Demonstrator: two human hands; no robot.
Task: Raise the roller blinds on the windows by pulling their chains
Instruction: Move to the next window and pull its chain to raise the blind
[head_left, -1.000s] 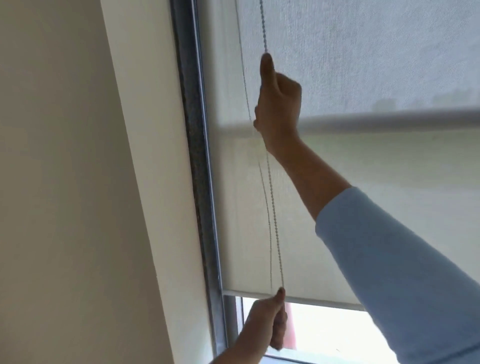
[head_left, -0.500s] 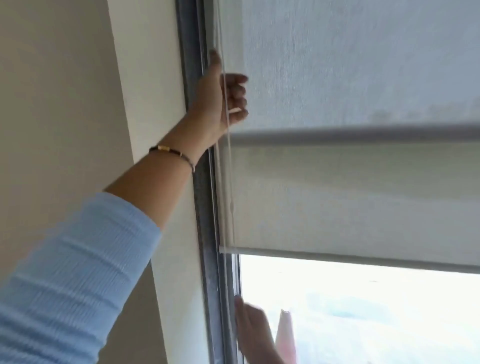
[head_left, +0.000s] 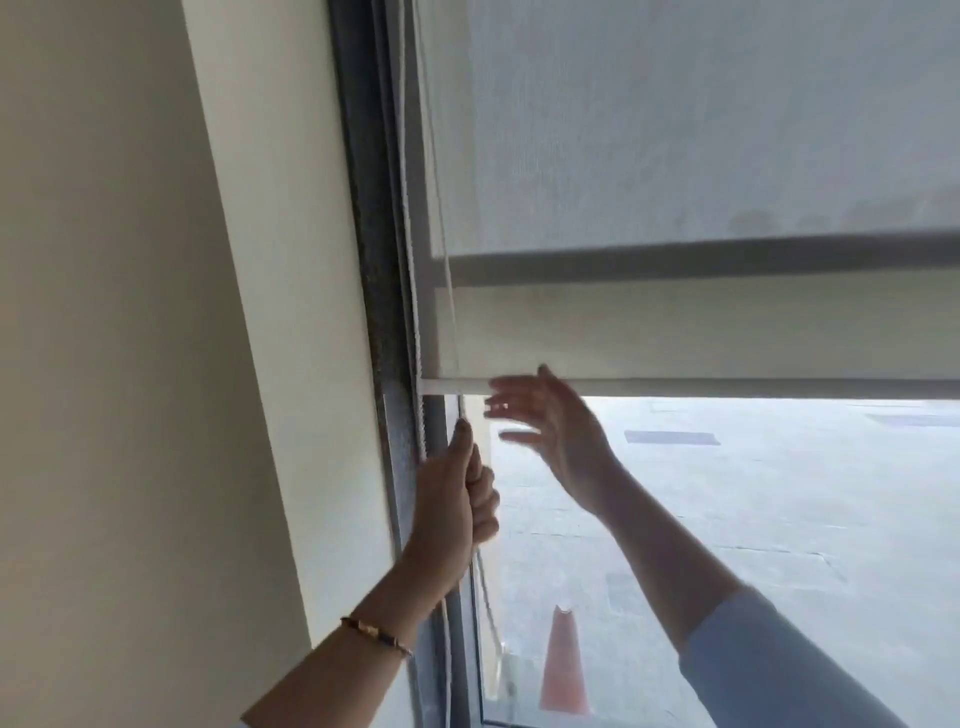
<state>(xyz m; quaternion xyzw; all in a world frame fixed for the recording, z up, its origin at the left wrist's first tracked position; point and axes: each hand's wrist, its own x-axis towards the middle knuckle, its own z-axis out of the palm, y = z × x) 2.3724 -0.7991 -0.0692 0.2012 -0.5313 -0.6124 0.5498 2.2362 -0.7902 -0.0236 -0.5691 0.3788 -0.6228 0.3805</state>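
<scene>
A pale roller blind (head_left: 675, 332) covers the upper window, and its bottom bar (head_left: 727, 388) hangs about halfway down the view. The thin bead chain (head_left: 441, 218) runs down the blind's left edge beside the dark window frame (head_left: 374, 260). My left hand (head_left: 457, 509) is closed in a fist around the chain just below the bar's left end. My right hand (head_left: 556, 431), blurred, is raised with fingers spread at the bar, to the right of the chain, holding nothing.
A cream wall (head_left: 156, 364) and window reveal fill the left side. Through the bare glass (head_left: 753, 519) I see grey paving outside and an orange cone (head_left: 563, 660). A dark bracelet (head_left: 376, 634) sits on my left wrist.
My left hand has dropped from high on the chain to below the bottom bar, pulling it down. The blind's bottom bar has risen. My right hand let go and rose with fingers spread.
</scene>
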